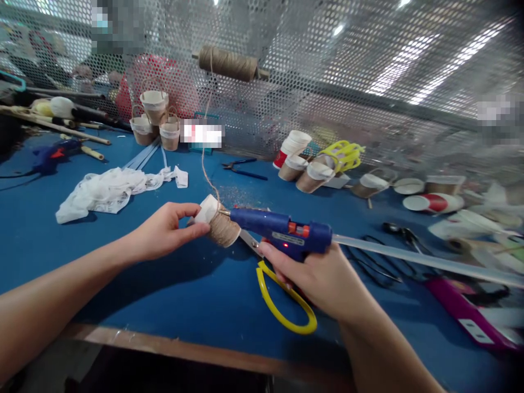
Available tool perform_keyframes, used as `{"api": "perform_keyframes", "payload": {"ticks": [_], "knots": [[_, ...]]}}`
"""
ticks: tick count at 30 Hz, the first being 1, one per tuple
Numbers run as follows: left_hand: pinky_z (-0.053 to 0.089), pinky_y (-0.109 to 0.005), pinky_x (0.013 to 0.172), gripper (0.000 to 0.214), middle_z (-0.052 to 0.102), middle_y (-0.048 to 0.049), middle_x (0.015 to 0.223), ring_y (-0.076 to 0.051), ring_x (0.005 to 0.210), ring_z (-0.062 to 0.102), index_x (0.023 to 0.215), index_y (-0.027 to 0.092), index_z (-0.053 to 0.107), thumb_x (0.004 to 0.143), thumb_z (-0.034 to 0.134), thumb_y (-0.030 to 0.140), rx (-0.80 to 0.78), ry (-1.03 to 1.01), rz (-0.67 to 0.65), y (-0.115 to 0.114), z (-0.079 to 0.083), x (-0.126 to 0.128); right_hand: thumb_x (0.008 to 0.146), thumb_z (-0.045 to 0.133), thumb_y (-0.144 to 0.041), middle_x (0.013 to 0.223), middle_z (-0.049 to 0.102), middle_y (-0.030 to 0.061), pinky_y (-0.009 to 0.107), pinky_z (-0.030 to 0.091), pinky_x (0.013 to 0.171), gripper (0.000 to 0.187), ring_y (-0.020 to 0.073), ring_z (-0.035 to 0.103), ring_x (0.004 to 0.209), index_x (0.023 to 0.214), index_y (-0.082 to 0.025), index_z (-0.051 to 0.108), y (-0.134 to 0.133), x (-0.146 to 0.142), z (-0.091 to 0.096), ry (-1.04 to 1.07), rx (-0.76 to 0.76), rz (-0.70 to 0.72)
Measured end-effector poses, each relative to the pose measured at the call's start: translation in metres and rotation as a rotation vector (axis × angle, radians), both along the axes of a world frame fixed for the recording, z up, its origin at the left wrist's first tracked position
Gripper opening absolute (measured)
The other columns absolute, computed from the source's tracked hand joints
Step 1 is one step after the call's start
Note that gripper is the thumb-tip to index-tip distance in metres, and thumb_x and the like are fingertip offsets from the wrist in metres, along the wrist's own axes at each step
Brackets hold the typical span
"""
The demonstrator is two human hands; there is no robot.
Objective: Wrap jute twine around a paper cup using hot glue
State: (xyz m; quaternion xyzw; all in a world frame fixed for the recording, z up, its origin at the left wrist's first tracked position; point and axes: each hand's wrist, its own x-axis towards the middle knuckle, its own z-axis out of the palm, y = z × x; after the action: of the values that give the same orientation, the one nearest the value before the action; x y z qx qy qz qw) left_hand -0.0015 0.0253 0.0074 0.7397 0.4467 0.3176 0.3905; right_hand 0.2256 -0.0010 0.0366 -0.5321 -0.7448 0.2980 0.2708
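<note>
Between the thumb and fingers of my left hand [170, 229] is a small paper cup [224, 229], tilted, its lower part wound with brown twine and its white rim bare. My right hand [313, 273] grips a blue hot glue gun [282, 226] with a red light lit. Its nozzle touches or nearly touches the cup at the edge of the winding. A long glue stick [409, 256] sticks out behind the gun. From the cup, a strand of twine [209, 174] runs up to a twine spool [227, 63]. Under the gun lie scissors [286, 305] with yellow handles, partly hidden.
White lace ribbon [110, 188] lies at left, near twine-wrapped cups [153, 117] with handles and another glue gun [57, 155]. Pliers [245, 169] lie toward the perforated metal screen [327, 65]. More cups [315, 174], cables and a purple power strip [470, 314] occupy the right side.
</note>
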Motion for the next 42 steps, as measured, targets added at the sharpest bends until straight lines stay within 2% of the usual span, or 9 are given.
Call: {"api": "perform_keyframes", "payload": {"ticks": [4,10,17,25,31,36,42], "knots": [[0.042,-0.026,0.07,0.023,0.066,-0.0027,0.083,-0.017,0.076,0.056,0.086,0.014,0.062,0.08,0.049,0.032,0.014,0.02,-0.005,-0.001,-0.001,0.001,0.074,0.052,-0.032,0.051,0.054,-0.0016,0.028,0.046,0.048,0.012,0.0148,0.05,0.046,0.067,-0.023,0.055,0.001,-0.001,-0.002,-0.028,0.108,0.028],[0.043,-0.028,0.075,0.024,0.067,-0.0047,0.09,-0.018,0.082,0.058,0.092,0.014,0.063,0.082,0.048,0.03,0.061,0.043,-0.009,0.0,-0.003,0.0,0.073,0.052,-0.028,0.046,0.05,-0.0026,0.025,0.044,0.041,0.014,0.0128,0.045,0.039,0.06,-0.024,0.055,-0.002,-0.005,0.003,-0.048,0.129,0.047],[0.043,-0.028,0.073,0.023,0.064,-0.0051,0.082,-0.017,0.075,0.056,0.086,0.014,0.063,0.081,0.048,0.03,0.153,0.139,0.013,0.001,-0.006,-0.002,0.072,0.053,-0.028,0.051,0.055,0.0004,0.029,0.045,0.044,0.012,0.016,0.051,0.044,0.062,-0.024,0.056,-0.002,-0.004,0.002,-0.074,0.179,-0.01],[0.044,-0.029,0.075,0.021,0.065,-0.0044,0.083,-0.018,0.077,0.056,0.087,0.015,0.062,0.08,0.049,0.03,0.153,0.119,0.035,0.001,-0.007,-0.002,0.072,0.054,-0.024,0.05,0.057,0.0006,0.029,0.047,0.042,0.01,0.0167,0.052,0.043,0.063,-0.025,0.059,-0.003,-0.006,0.01,-0.081,0.237,0.046],[0.042,-0.028,0.071,0.025,0.062,-0.0051,0.078,-0.016,0.073,0.053,0.084,0.013,0.06,0.08,0.046,0.033,0.153,0.141,0.03,0.002,-0.007,-0.002,0.071,0.055,-0.025,0.047,0.054,-0.0001,0.029,0.046,0.04,0.009,0.0162,0.05,0.041,0.063,-0.025,0.059,-0.003,-0.004,0.009,-0.091,0.21,0.044],[0.041,-0.026,0.069,0.022,0.06,-0.0036,0.077,-0.016,0.072,0.051,0.082,0.015,0.06,0.081,0.046,0.032,0.145,0.134,0.013,0.001,-0.007,-0.002,0.073,0.055,-0.026,0.049,0.055,0.0002,0.029,0.044,0.04,0.01,0.0162,0.05,0.042,0.065,-0.025,0.06,-0.005,-0.005,0.004,-0.071,0.238,0.021],[0.038,-0.024,0.063,0.024,0.052,-0.0006,0.067,-0.013,0.064,0.045,0.074,0.012,0.055,0.081,0.044,0.033,0.154,0.156,0.015,0.001,-0.005,-0.002,0.073,0.055,-0.027,0.045,0.053,0.0,0.029,0.044,0.04,0.011,0.0162,0.049,0.042,0.064,-0.023,0.061,-0.006,-0.006,0.004,-0.134,0.208,0.027]]}}
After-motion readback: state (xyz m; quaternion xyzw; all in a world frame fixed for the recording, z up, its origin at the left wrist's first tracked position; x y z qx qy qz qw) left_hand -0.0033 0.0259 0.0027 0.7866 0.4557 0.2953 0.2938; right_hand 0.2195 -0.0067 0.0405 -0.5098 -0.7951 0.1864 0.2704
